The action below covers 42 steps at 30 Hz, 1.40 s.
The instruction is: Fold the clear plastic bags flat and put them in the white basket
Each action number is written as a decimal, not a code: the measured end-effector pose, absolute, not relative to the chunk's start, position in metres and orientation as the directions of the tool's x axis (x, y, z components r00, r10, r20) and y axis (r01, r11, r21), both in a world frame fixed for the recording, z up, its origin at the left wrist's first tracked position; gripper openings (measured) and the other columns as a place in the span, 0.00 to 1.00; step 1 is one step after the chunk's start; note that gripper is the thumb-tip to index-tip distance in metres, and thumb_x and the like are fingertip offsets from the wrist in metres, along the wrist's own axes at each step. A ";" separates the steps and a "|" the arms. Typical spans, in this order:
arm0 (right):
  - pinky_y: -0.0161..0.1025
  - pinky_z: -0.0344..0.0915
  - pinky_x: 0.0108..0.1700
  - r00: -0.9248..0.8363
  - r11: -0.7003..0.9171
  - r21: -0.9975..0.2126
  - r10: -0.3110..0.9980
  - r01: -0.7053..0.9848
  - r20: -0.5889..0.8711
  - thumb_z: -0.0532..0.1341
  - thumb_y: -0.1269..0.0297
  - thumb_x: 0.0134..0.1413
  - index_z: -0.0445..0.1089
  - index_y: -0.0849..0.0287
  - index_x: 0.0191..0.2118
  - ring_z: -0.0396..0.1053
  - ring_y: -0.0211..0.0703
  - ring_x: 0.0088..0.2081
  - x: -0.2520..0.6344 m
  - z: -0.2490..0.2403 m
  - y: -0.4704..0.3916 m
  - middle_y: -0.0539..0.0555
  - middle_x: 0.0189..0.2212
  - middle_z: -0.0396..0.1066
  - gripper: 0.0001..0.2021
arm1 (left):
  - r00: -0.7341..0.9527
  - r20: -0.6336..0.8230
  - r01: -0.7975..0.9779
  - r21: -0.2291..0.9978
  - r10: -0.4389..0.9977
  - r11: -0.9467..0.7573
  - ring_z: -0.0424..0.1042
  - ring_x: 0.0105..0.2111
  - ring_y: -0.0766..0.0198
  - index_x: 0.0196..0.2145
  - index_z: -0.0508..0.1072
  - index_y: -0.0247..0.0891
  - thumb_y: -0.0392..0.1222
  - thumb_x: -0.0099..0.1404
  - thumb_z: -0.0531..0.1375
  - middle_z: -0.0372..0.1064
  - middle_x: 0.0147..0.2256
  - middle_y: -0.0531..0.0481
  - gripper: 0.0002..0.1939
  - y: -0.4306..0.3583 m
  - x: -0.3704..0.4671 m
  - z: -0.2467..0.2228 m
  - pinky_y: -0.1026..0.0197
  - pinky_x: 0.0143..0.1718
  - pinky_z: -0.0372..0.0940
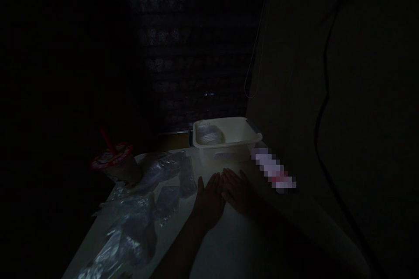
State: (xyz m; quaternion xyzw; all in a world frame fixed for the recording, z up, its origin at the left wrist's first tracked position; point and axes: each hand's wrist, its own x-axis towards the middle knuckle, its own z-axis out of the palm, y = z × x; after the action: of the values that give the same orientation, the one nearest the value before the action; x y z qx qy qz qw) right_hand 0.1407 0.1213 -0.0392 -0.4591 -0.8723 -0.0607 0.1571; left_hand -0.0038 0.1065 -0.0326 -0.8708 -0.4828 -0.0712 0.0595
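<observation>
Seems paused, with left hand (210,204) and right hand (241,192) together, fingers extended, gripping nothing visible (very dim here). Just beyond both on pale bench (225,253), white rectangular plastic tub (229,144); to their left, crumpled clear plastic bags (132,226). Would need curled fingers to grasp.

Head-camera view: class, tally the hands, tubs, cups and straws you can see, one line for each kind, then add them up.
Hands (left hand, right hand): 2
Open tub: 1
Lidded cup: 1
Red straw: 1
Total: 5
</observation>
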 end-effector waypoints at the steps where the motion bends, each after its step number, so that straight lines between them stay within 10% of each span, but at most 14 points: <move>1: 0.50 0.39 0.52 -0.527 0.568 -0.043 0.786 0.822 0.323 0.41 0.57 0.53 0.52 0.65 0.53 0.45 0.46 0.54 0.140 -0.039 0.121 0.60 0.53 0.51 0.24 | 0.526 0.182 0.849 -0.049 0.831 -0.526 0.42 0.55 0.59 0.54 0.45 0.33 0.40 0.62 0.36 0.45 0.55 0.44 0.23 0.107 -0.004 -0.033 0.40 0.49 0.42; 42: 0.51 0.40 0.51 -0.503 0.539 -0.110 0.829 0.835 0.243 0.42 0.56 0.53 0.51 0.63 0.53 0.45 0.46 0.54 0.138 -0.033 0.121 0.60 0.53 0.50 0.24 | 0.525 0.163 0.851 -0.116 0.835 -0.513 0.43 0.54 0.57 0.54 0.47 0.33 0.40 0.61 0.38 0.46 0.55 0.43 0.23 0.106 0.000 -0.029 0.41 0.48 0.44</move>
State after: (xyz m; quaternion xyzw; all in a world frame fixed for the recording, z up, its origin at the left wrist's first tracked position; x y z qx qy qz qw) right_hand 0.1384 0.1210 -0.0329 -0.4801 -0.8668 -0.0108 0.1341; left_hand -0.0001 0.1060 -0.0288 -0.8686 -0.4853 -0.0430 0.0905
